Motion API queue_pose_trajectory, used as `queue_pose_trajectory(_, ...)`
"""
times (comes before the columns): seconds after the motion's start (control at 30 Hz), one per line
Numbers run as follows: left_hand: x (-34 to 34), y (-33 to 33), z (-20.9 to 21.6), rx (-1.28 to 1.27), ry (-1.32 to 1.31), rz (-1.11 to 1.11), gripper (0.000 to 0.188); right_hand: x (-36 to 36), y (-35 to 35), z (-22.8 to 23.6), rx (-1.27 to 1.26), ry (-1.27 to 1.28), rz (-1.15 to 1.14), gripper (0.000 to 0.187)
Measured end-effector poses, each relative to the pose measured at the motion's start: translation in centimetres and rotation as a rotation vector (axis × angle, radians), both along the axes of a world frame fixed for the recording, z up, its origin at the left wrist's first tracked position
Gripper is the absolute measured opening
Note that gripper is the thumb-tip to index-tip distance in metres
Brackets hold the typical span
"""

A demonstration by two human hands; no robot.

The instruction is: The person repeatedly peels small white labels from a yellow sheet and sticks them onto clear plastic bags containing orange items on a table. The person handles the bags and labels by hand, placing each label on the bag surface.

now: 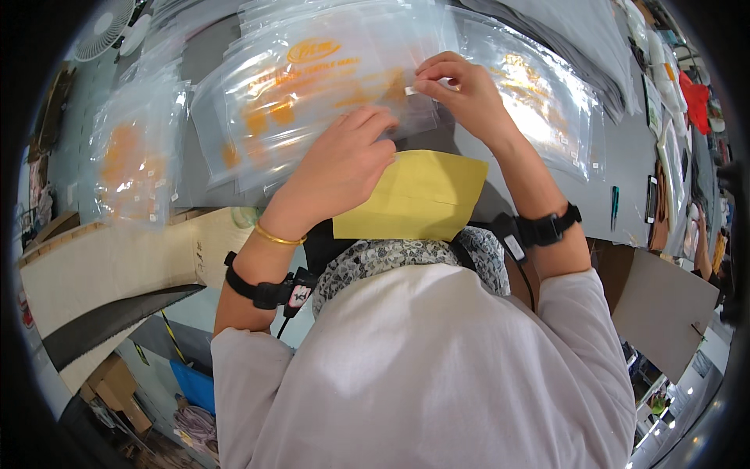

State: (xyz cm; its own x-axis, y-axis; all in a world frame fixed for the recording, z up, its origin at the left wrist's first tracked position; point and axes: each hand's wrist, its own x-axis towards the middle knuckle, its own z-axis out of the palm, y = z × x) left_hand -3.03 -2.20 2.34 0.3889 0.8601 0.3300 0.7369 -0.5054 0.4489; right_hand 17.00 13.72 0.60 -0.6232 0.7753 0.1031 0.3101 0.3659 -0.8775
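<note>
The right hand (469, 92) pinches a small white label (411, 91) at the printed clear plastic bags (312, 86) fanned over the worktop (582, 199); the left hand (340, 168) curls beside the yellow sheet (430, 195) — its grip unclear. Slick, overlapping film could slide, skewing the label. The bags look flat — any contents indiscernible.

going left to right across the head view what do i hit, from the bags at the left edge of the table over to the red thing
Left bags → left hand → white label → right hand → green tool → red thing.
</note>
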Motion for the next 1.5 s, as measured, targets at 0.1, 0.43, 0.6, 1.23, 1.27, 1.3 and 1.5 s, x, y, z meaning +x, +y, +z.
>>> queue_pose_trajectory(0.1, 0.3, 0.8, -1.3, -0.088, 0.045, 0.032, 0.010, -1.0, 1.3, -2.5, -0.135, -0.045, 0.017, 0.017)
queue_pose_trajectory(0.43, -0.4, -0.8, -2.0, -0.077, 0.011, 0.077, 0.010, -1.1, -1.2, -0.7, -0.252, -0.051, -0.060, 0.015)
queue_pose_trajectory(0.6, -1.1, -0.9, -1.9, -0.095, 0.027, 0.063, 0.011, -2.1, -2.3, -1.1, 0.035, -0.116, -0.046, 0.013)
queue_pose_trajectory(1.23, 0.8, 0.0, -2.5, 0.006, 0.153, 0.136, 0.011, -5.9, 1.9, 0.3, 0.754, -0.423, -0.133, 0.047)
queue_pose_trajectory(1.27, 0.9, 0.0, -2.5, 0.036, 0.156, 0.140, 0.010, -7.2, 3.5, 0.0, 0.762, -0.357, -0.094, 0.046)
queue_pose_trajectory(1.3, 0.9, -0.1, -2.4, 0.064, 0.159, 0.144, 0.010, -8.4, 4.8, -0.5, 0.758, -0.299, -0.057, 0.045)
queue_pose_trajectory(1.5, -0.2, -1.8, -2.0, 0.016, 0.107, 0.117, 0.008, -12.3, 8.6, -2.8, 0.553, -0.353, 0.048, 0.032)
